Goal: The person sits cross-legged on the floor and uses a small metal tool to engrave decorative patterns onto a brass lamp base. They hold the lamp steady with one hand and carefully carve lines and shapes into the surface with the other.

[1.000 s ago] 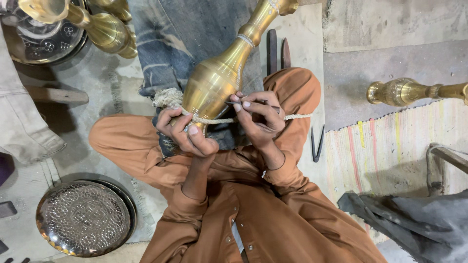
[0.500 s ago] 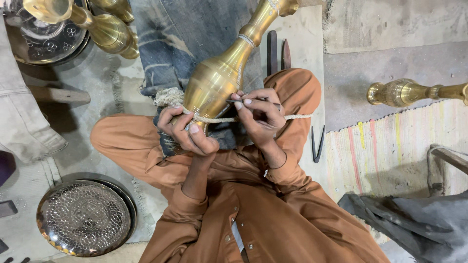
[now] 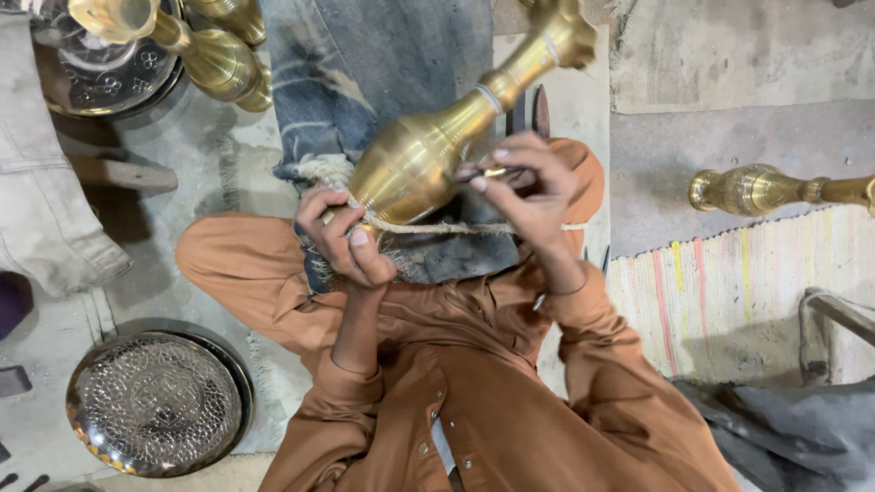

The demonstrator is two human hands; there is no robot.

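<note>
A tall brass vase [image 3: 428, 150] lies tilted across my lap, its bulb low and its neck pointing up to the right. My left hand [image 3: 342, 237] grips the base of the bulb, fingers curled around it. A pale cord [image 3: 428, 228] runs under the bulb from that hand toward my right knee. My right hand [image 3: 533, 196] presses a thin dark tool [image 3: 497, 173] against the side of the bulb, pinched between the fingertips. I sit cross-legged in orange-brown clothes.
A faded blue cloth [image 3: 383, 73] lies under the vase. Other brass vases [image 3: 214, 55] and a metal dish sit at the top left. An embossed round tray [image 3: 155, 401] lies at the lower left. Another brass piece [image 3: 775, 189] rests beside a striped mat [image 3: 729, 292].
The view has drawn closer. My right hand has shifted up along the bulb with the tool, and the vase has tilted a little; my left hand keeps its grip.
</note>
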